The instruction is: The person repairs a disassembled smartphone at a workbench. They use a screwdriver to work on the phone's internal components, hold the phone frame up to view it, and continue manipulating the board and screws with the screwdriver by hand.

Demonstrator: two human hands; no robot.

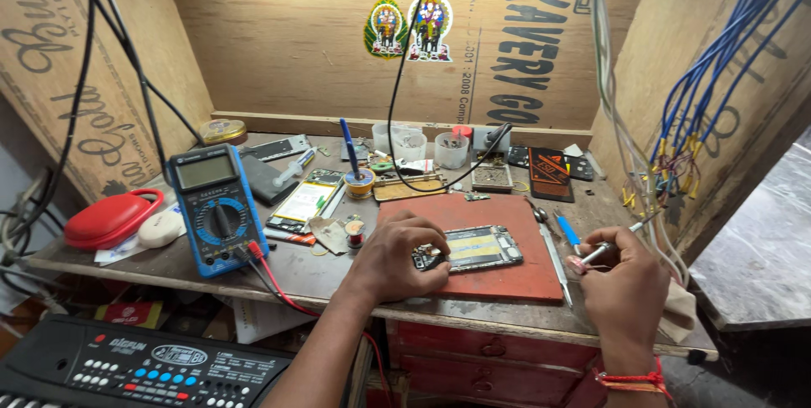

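Pressing down on an opened phone (479, 248), the left hand (397, 254) lies with its fingers curled, the fingertips (433, 249) touching the phone's left end. The phone, its back cover off and its inner parts showing, lies flat on a red mat (507, 277) near the front edge of the wooden workbench (304, 273).

At 3 o'clock from the phone, the right hand (623, 285) is closed around a thin metal tool (612, 242); thumb and fingers pinch its shaft, and its tip points up toward 1 o'clock. This hand is apart from the phone, just beyond the right edge of the mat. A red thread bracelet (635, 381) is on that wrist. Between the two hands, a pair of tweezers (553, 256) lies on the mat's right edge, with a blue-handled tool (567, 229) just beside it.

At 9 o'clock from the phone stands a blue multimeter (216, 207), its red lead (274, 283) running off the front of the bench. At 11 o'clock lies another opened phone (306, 199). Further, at 9 o'clock, a red case (108, 217) rests at the bench's left end. At 12 o'clock, small plastic cups (450, 150) stand at the back. Below the bench, at 7 o'clock, a black keyboard (135, 367) is partly visible
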